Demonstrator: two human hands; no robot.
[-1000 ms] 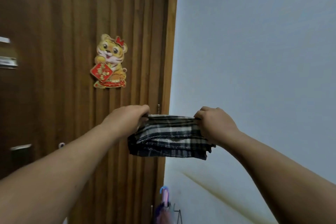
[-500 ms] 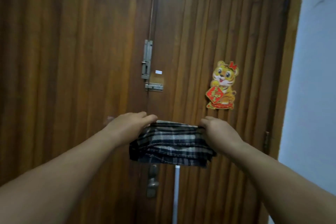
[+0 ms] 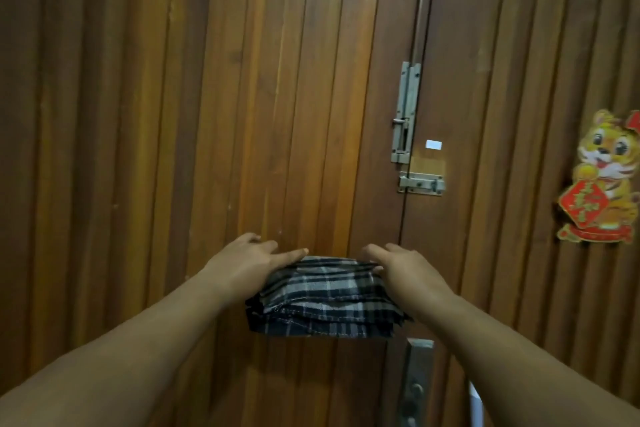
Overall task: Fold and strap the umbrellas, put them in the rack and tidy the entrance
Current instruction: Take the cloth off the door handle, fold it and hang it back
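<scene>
A folded plaid cloth (image 3: pixel 325 295), black, grey and white check, is held up between both hands in front of a wooden double door (image 3: pixel 207 114). It is stacked in several layers, with the layered edges facing the camera and frayed threads visible along them.

The left hand (image 3: pixel 249 262) is laid over the cloth's left end, fingers extended and nearly straight on top; whether the thumb is tucked under cannot be told. The right hand (image 3: pixel 405 269) is placed on the cloth's right end, fingers bent over the far top edge; the grip underneath is hidden. Both forearms are stretched forward.

Above the right hand, a vertical metal bolt (image 3: pixel 404 114) is fixed at the seam between the door leaves, with a horizontal latch (image 3: pixel 421 184) just under it. A small white sticker (image 3: pixel 433 144) is seen beside the bolt; no text is legible on it.

Far right of the right hand, a cartoon tiger decoration (image 3: pixel 602 180) is stuck on the door, holding a red diamond with a gold character, too blurred to be read.

Below the right forearm, a metal handle plate (image 3: pixel 414 388) is partly visible.
</scene>
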